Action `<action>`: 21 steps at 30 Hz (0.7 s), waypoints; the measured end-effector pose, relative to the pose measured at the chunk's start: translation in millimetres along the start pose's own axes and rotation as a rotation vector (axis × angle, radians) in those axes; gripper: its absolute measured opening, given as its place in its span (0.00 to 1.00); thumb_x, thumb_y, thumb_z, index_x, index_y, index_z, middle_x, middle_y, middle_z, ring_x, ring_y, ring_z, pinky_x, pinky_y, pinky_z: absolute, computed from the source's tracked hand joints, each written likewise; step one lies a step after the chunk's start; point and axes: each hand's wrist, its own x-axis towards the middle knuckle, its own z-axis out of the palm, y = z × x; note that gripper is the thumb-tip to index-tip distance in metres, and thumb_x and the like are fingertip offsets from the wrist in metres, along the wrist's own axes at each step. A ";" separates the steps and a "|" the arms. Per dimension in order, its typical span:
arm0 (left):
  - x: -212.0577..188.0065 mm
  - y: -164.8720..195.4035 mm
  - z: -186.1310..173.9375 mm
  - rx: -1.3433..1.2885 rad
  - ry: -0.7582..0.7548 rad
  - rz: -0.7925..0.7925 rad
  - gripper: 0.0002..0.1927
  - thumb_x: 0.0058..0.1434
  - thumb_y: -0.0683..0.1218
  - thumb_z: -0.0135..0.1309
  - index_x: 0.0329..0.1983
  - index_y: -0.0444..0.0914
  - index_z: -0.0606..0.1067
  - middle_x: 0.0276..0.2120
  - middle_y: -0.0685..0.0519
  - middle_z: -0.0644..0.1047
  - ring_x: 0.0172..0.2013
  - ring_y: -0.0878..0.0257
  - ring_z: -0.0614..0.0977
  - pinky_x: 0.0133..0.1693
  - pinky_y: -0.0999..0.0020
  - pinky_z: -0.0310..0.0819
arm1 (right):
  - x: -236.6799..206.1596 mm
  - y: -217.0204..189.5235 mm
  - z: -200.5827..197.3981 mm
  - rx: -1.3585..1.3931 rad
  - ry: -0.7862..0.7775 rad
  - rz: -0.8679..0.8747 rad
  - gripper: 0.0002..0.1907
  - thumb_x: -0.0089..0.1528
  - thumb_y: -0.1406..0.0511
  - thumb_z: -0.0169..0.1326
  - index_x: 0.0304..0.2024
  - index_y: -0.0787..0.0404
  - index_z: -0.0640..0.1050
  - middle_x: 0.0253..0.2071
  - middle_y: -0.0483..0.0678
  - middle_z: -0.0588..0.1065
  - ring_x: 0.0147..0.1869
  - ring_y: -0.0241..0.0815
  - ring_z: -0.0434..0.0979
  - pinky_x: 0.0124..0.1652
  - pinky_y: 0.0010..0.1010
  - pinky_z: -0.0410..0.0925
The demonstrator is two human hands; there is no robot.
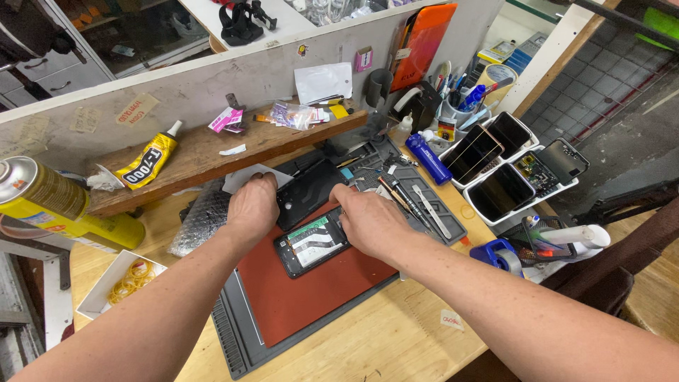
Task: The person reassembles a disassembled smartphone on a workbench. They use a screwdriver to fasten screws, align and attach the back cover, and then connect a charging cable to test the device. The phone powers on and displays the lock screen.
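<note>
An opened black smartphone (311,244) lies face down on a red work mat (297,297), its insides showing. My left hand (252,205) rests just above its upper left corner, fingers curled over the edge of a black back cover (311,187) and a white sheet (244,177). My right hand (369,219) sits at the phone's upper right corner, fingertips pressing on its top edge. Whether either hand actually grips something is hidden by the fingers.
A grey tool tray (414,194) with screwdrivers and tweezers lies right of my hands. White trays (506,166) hold several phones. A yellow spray can (49,201), glue tube (148,161) on a wooden shelf, box of rubber bands (124,279), blue bottle (426,157) and tape dispenser (498,256) surround the mat.
</note>
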 end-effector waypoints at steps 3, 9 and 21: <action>-1.6 5.0 -4.2 -0.027 -0.017 0.004 0.12 0.58 0.34 0.51 0.45 0.35 0.77 0.47 0.37 0.79 0.50 0.42 0.81 0.51 0.50 0.76 | -1.9 -1.4 6.7 0.053 0.051 -0.065 0.11 0.63 0.70 0.50 0.49 0.60 0.73 0.35 0.60 0.79 0.45 0.62 0.80 0.43 0.52 0.71; -7.7 10.6 -11.5 -0.166 0.134 0.042 0.16 0.53 0.33 0.53 0.43 0.37 0.81 0.47 0.38 0.78 0.46 0.39 0.80 0.48 0.48 0.74 | 2.1 1.1 8.9 0.009 0.045 0.011 0.13 0.62 0.64 0.57 0.46 0.62 0.72 0.35 0.60 0.79 0.43 0.63 0.79 0.42 0.53 0.71; -67.3 40.7 1.5 -1.530 -0.143 -0.636 0.19 0.61 0.35 0.55 0.56 0.33 0.73 0.37 0.48 0.78 0.32 0.62 0.80 0.34 0.66 0.77 | -5.5 5.1 -1.2 0.146 0.093 -0.040 0.12 0.60 0.68 0.53 0.47 0.61 0.73 0.35 0.56 0.81 0.44 0.58 0.82 0.43 0.47 0.72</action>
